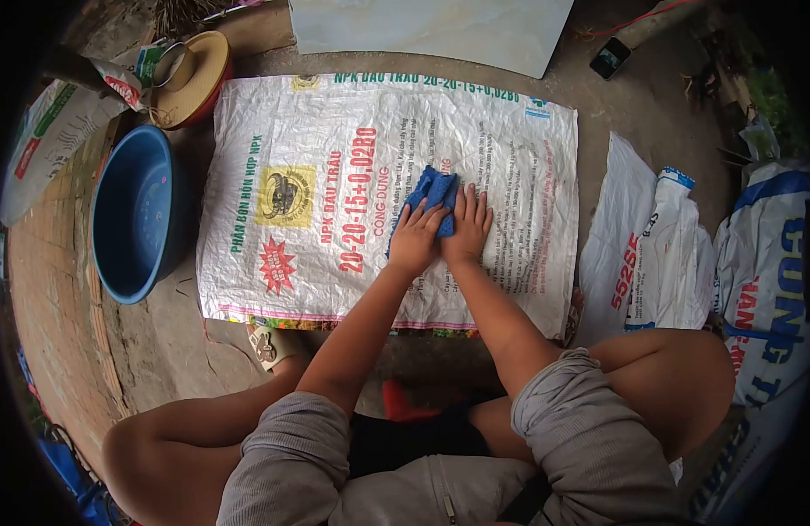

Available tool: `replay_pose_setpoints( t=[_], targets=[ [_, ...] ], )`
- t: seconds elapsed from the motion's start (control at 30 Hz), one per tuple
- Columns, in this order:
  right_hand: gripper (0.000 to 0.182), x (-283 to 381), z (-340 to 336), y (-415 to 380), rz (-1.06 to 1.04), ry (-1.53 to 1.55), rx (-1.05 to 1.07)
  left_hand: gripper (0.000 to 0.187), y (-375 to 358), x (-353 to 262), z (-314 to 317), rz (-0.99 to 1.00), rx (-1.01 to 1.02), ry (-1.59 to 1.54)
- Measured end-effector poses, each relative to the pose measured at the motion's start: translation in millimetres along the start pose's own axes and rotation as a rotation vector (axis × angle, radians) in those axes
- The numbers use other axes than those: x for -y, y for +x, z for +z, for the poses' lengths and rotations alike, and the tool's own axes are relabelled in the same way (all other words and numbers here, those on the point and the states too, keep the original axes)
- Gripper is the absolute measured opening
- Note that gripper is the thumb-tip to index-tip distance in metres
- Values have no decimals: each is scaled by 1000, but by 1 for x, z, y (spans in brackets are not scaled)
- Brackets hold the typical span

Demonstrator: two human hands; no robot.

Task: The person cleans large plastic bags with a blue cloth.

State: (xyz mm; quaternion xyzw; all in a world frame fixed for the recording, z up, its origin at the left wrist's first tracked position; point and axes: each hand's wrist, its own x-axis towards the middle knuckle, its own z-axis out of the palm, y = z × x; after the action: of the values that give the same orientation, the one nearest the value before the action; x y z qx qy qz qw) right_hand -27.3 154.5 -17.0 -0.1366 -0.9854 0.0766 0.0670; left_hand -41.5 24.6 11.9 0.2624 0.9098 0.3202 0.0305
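Rests unclenched fingers [429, 219]: left hand [414, 239] on blue cloth [435, 187], right hand [465, 235] alongside; looks soft, light; pinch far end.

a printed npk fertilizer sack [326, 294] lies spread on the ground. the left hand [418, 235] presses flat on a folded blue cloth [436, 186] atop it; the right hand [466, 228] lies flat beside it, fingers spread. a blue plastic basin [129, 219] stands left, a smartphone [610, 58] upper right.
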Motion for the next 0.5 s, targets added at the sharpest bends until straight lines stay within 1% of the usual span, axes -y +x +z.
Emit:
replay_pose_setpoints(
  t=[0.07,0.1,0.13,0.17,0.27,0.4,0.47,0.5],
  targets=[
    [61,4,-10,0,-6,-17,14,65,4,26,-10,79,49,43],
    [61,5,-11,1,-13,-33,22,67,9,33,-21,62,80,76],
    [60,5,-8,1,-29,-4,-47,66,15,40,-30,8,43,117],
    [60,4,-5,1,-28,-12,-41,66,22,47,-39,-47,5,156],
    [59,3,-5,1,-32,-4,-55,62,35,96,-62,-334,-165,213],
    [59,3,-5,2,-35,-2,-54,54,26,192,-93,-694,-387,274],
    [59,3,-6,2,-36,-2,-49,53,23,216,-111,-843,-489,245],
    [59,4,-6,2,-34,6,-45,53,25,218,-117,-907,-541,223]
  ],
)
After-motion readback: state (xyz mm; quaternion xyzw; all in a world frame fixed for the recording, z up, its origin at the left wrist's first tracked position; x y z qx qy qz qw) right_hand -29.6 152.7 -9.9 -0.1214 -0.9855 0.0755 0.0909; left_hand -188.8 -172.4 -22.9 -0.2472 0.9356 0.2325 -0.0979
